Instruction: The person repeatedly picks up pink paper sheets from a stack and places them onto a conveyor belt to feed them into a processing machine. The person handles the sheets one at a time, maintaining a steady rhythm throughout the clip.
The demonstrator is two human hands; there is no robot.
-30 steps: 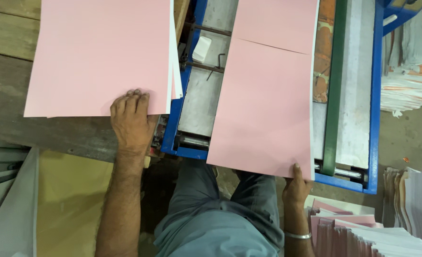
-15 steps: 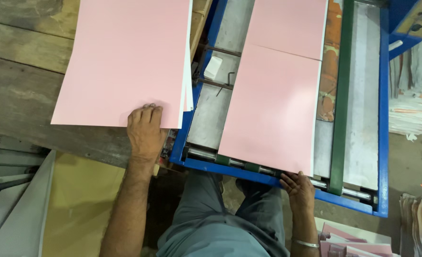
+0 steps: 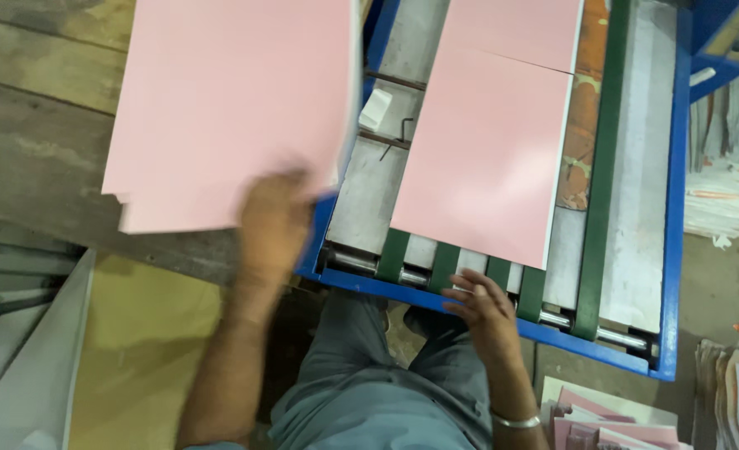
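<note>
The left hand [image 3: 274,221] is blurred with motion at the near right corner of a stack of pink sheets [image 3: 228,108] that lies on the weathered wooden worktop [image 3: 36,158]; it grips the top pink sheet there, which sits slightly askew over the ones below, so their edges peek out along the near left side. The right hand [image 3: 486,312] rests spread and released, fingers flat, on the near end of a blue-framed feeder machine [image 3: 674,250], just past the near edge of a single pink sheet [image 3: 486,158] lying on the machine's bed. That sheet sits over dark green belts [image 3: 444,262] and metal rollers, with another pink sheet [image 3: 515,29] just beyond it, overlapping its far edge. A wider green belt [image 3: 603,167] runs along the right of the bed. A metal bangle [image 3: 515,422] circles the right wrist. More pink paper [image 3: 611,425] is heaped at the lower right, near the person's grey trousers [image 3: 369,400].
</note>
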